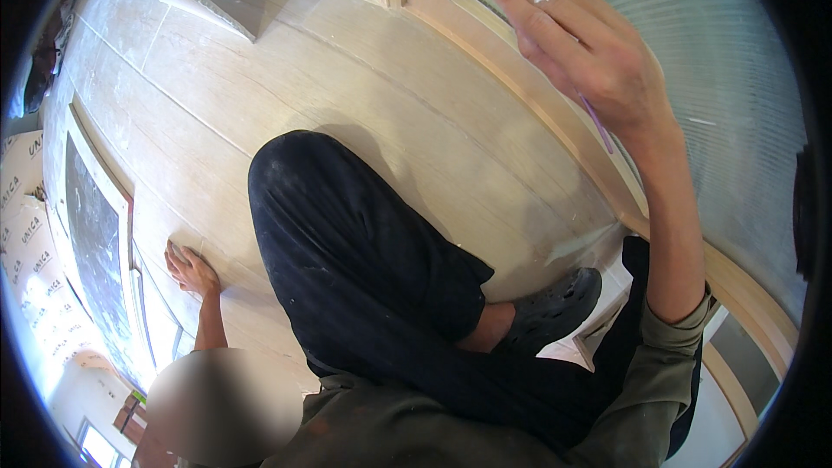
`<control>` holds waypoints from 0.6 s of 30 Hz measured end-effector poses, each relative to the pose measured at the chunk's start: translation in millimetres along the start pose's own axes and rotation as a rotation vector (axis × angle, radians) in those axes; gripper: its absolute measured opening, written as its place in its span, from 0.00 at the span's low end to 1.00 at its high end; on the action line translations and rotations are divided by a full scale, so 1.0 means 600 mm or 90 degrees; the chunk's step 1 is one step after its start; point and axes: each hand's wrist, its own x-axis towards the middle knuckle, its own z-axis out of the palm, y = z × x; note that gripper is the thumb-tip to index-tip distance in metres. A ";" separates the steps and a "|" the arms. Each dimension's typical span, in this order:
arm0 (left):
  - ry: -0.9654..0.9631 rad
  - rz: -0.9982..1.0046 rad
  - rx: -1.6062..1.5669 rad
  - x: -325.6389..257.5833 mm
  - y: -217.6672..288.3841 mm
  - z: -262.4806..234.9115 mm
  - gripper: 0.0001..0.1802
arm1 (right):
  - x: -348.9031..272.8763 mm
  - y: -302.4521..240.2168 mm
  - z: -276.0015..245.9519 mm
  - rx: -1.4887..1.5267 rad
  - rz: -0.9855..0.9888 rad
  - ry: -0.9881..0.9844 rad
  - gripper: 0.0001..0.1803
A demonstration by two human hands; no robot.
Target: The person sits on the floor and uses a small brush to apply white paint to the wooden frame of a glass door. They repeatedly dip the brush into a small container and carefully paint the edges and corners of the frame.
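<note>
My right hand (594,56) is raised at the upper right, pinching a thin paintbrush (595,124) with a purple handle. The brush's pale yellowish tip points up and left, close to the light wood frame (485,52) around a ribbed glass panel (719,61). I cannot tell if the tip touches the frame. A whitish patch shows on one finger. Far to the left, my left hand (192,273) rests on the wood-look floor (347,61), its fingers spread and nothing held. A blurred round patch covers part of the view by my left arm.
My bent knee (303,165) in dark trousers and a dark clog (559,308) occupy the middle. At the left lies a framed dark panel (94,195) with whitish smears, beside printed white sheeting (30,234). A pale panel's edge (212,13) juts in at the top left.
</note>
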 end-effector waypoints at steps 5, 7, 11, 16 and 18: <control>0.004 -0.003 0.000 0.001 0.000 0.002 0.28 | -0.007 0.007 0.011 -0.021 -0.018 0.019 0.18; 0.002 -0.006 0.000 -0.001 0.001 0.000 0.28 | -0.006 0.005 0.012 -0.018 -0.011 0.023 0.17; -0.004 -0.003 -0.001 -0.001 0.004 -0.002 0.28 | -0.005 0.004 0.011 -0.023 -0.010 0.032 0.17; 0.001 0.005 -0.003 0.000 0.000 -0.001 0.27 | -0.006 0.007 0.012 -0.026 -0.008 0.036 0.18; 0.004 0.007 -0.004 -0.001 0.001 -0.001 0.27 | -0.004 0.006 0.011 -0.023 -0.003 0.043 0.18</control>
